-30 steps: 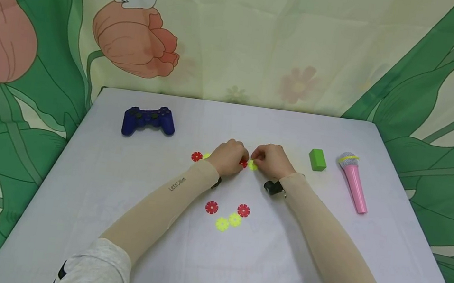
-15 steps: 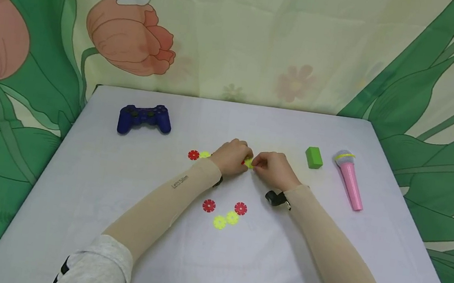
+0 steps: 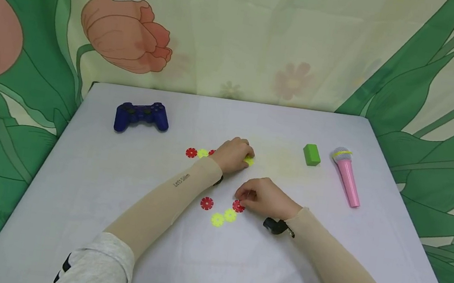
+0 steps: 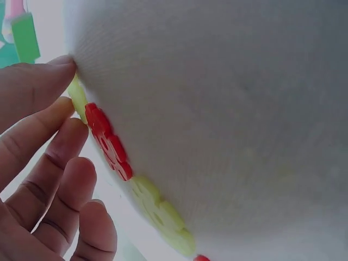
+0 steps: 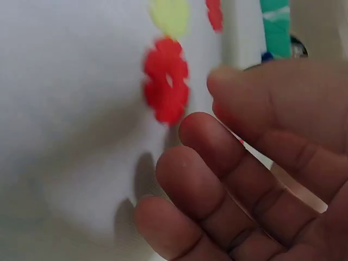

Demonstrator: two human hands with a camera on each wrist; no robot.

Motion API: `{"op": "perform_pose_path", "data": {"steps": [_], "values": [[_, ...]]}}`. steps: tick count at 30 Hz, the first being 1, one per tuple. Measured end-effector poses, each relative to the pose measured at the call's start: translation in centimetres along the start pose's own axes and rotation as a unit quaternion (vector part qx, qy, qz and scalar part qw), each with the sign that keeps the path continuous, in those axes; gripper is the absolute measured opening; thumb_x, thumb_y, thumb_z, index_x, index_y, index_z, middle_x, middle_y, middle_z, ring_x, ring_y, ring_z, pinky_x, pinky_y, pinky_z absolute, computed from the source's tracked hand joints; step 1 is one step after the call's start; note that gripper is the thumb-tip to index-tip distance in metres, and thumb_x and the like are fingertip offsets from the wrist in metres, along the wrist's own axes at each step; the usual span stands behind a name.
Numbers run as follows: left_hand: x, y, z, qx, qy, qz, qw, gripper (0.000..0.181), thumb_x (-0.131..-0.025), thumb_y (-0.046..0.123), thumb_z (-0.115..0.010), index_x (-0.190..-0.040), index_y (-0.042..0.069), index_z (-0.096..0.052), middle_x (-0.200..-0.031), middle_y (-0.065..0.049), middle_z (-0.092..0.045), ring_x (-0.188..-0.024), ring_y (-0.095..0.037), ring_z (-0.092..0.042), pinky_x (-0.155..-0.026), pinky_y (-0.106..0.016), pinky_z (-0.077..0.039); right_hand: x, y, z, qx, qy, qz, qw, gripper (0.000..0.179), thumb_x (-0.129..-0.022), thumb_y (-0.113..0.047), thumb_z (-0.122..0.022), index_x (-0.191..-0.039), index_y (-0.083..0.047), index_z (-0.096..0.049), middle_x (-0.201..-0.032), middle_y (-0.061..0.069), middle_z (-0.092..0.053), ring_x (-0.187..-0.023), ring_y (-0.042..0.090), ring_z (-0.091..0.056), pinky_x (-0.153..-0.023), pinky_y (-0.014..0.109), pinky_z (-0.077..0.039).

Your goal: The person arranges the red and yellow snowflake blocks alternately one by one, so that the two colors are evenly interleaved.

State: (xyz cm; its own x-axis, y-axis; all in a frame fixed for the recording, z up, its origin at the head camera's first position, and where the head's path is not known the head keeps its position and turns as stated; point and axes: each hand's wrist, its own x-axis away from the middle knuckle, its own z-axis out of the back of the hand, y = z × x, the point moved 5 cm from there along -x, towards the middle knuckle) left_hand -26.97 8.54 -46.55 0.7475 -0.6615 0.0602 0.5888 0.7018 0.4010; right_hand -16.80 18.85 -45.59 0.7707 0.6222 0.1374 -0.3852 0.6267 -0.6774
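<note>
on a white table [image 3: 75, 179], pinching a yellow disc [image 3: 249, 162] at the right end of a row [image 3: 202, 154] in the left hand [image 3: 231, 155]; hovering by a nearer red disc [image 3: 237, 207] with the right hand [image 3: 266, 198], thumb and fingers apart. likely light, stiff, slick; best held by the rim.

Surface [image 3: 89, 176], white. Far left: controller [image 3: 142, 117], dark blue. Right: block [image 3: 312, 155], green, with microphone [image 3: 347, 180], pink-handled and grey-headed, just beside it, head toward the far edge. Behind: backdrop [image 3: 232, 32], printed with leaves, flowers and an animal.
</note>
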Motion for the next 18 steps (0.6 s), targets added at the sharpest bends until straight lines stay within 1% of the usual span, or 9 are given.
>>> {"op": "perform_pose_path", "data": {"steps": [3, 5, 8, 11, 15, 18], "values": [[0.0, 0.1, 0.0, 0.0, 0.002, 0.0, 1.0, 0.031, -0.096, 0.017, -0.076, -0.126, 0.011, -0.075, -0.129, -0.008, -0.071, -0.118, -0.027, -0.063, -0.102, -0.04, -0.055, 0.5, -0.6, -0.7, 0.021, -0.015, 0.013, 0.9996, 0.017, -0.089, -0.008, -0.079, -0.105, -0.014, -0.079, -0.096, -0.002, -0.074, -0.078, 0.009, -0.061, -0.074, 0.021, -0.053], [0.0, 0.1, 0.0, 0.0, 0.002, 0.002, 1.0, 0.031, -0.096, 0.017, -0.076, -0.126, 0.011, -0.075, -0.129, -0.008, -0.071, -0.118, -0.028, -0.063, -0.103, -0.04, -0.055, 0.7, -0.9, -1.0, 0.041, -0.019, 0.024, 0.9987, 0.02, -0.087, -0.009, -0.082, -0.107, -0.014, -0.079, -0.099, -0.002, -0.072, -0.08, 0.011, -0.06, -0.075, 0.021, -0.052], [0.0, 0.2, 0.0, 0.001, 0.001, 0.006, 1.0, 0.031, -0.096, 0.016, -0.075, -0.126, 0.011, -0.075, -0.129, -0.008, -0.071, -0.118, -0.028, -0.063, -0.103, -0.04, -0.055, 0.9, -1.3, -1.2, 0.067, -0.015, 0.039, 0.9969, 0.022, -0.086, -0.009, -0.084, -0.108, -0.013, -0.079, -0.101, -0.001, -0.07, -0.082, 0.013, -0.058, -0.076, 0.02, -0.051], [-0.2, 0.1, -0.2, 0.002, 0.001, 0.008, 1.0, 0.031, -0.096, 0.016, -0.076, -0.126, 0.011, -0.075, -0.128, -0.008, -0.071, -0.118, -0.027, -0.063, -0.103, -0.04, -0.055, 0.9, -1.4, -1.5, 0.087, -0.001, 0.055, 0.9947, 0.023, -0.086, -0.008, -0.084, -0.108, -0.011, -0.079, -0.101, 0.0, -0.07, -0.083, 0.012, -0.059, -0.075, 0.02, -0.052], [-0.5, -0.1, -0.5, 0.0, 0.003, 0.009, 1.0, 0.03, -0.095, 0.017, -0.076, -0.125, 0.011, -0.076, -0.128, -0.008, -0.071, -0.117, -0.027, -0.063, -0.102, -0.039, -0.055, 0.9, -1.3, -1.7, 0.105, 0.016, 0.056, 0.9928, 0.022, -0.086, -0.009, -0.084, -0.108, -0.012, -0.079, -0.1, -0.001, -0.07, -0.086, 0.012, -0.061, -0.077, 0.021, -0.053], [-0.5, -0.1, -0.4, -0.001, 0.004, 0.008, 1.0, 0.031, -0.095, 0.017, -0.076, -0.125, 0.011, -0.076, -0.128, -0.008, -0.071, -0.117, -0.027, -0.063, -0.102, -0.039, -0.055, 0.9, -1.4, -1.7, 0.108, 0.021, 0.042, 0.9931, 0.02, -0.086, -0.009, -0.085, -0.105, -0.012, -0.079, -0.101, -0.001, -0.069, -0.087, 0.012, -0.061, -0.078, 0.022, -0.054]]}}
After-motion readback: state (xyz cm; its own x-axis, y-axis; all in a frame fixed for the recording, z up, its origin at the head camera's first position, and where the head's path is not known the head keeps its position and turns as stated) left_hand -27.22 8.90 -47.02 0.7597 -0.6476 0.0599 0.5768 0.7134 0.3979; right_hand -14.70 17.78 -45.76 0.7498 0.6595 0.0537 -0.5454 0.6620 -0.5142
